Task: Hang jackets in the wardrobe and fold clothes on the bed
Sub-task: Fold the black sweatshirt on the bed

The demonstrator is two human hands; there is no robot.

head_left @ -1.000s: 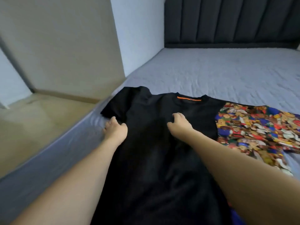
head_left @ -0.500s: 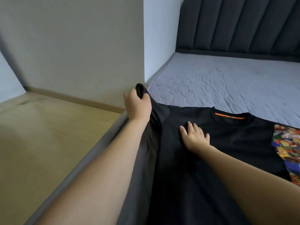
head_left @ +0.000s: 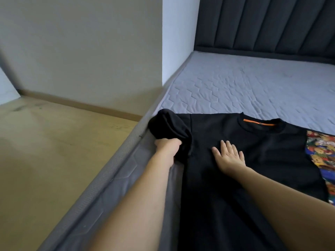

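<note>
Black T-shirt (head_left: 253, 160): laid flat, neck up, along the left edge of your grey quilted mattress (head_left: 253, 84), its left side almost at the drop to the floor (head_left: 54, 160); orange tag inside the collar. Mattress: bare quilting runs from the collar up to the dark ribbed headboard (head_left: 272, 24), your widest free area. Floor: tan, beside the bed's left side, meeting a beige wall (head_left: 81, 42) that closes in near the mattress corner. Patterned garment (head_left: 324, 154): bright cartoon print, tucked partly under the shirt's right edge, crowding that side. Left sleeve (head_left: 168, 125): bunched and lifted at the very edge of the bed. Your left hand (head_left: 167, 147): fingers closed around that sleeve, gripping it. Your right hand (head_left: 229, 156): fingers straight and spread, pressing flat on the chest of the shirt. Against half a second ago: the sleeve sits lower and rolled inward, the flat hand unchanged, more of the print in view
</note>
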